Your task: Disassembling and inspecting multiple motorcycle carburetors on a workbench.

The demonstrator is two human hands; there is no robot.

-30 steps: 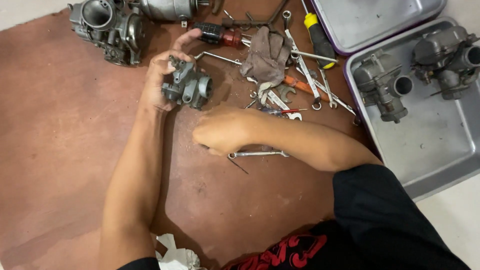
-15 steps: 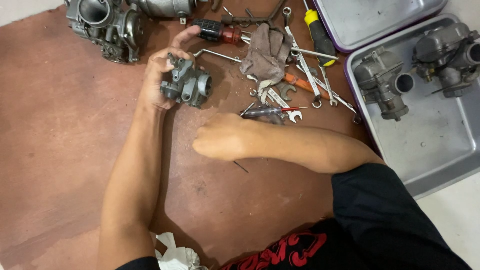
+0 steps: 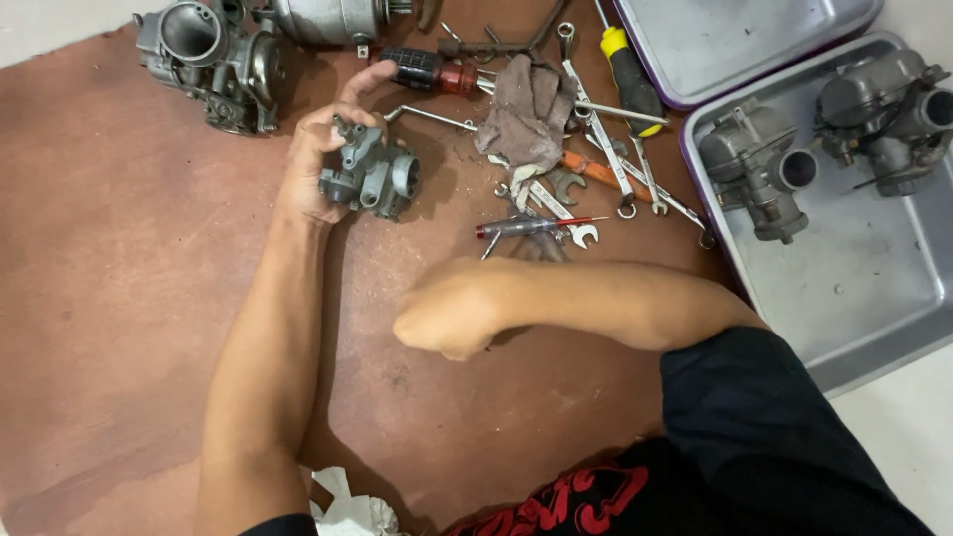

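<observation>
Head view: since a second ago the right hand (image 3: 452,318) has left the wrench it pressed on the table (image 3: 119,298) and now hovers curled into a loose fist, holding nothing visible; that wrench is hidden. Left hand (image 3: 323,164) still grips the small grey carburetor (image 3: 372,179), fingers clamped round it, near the rag (image 3: 526,114).
</observation>
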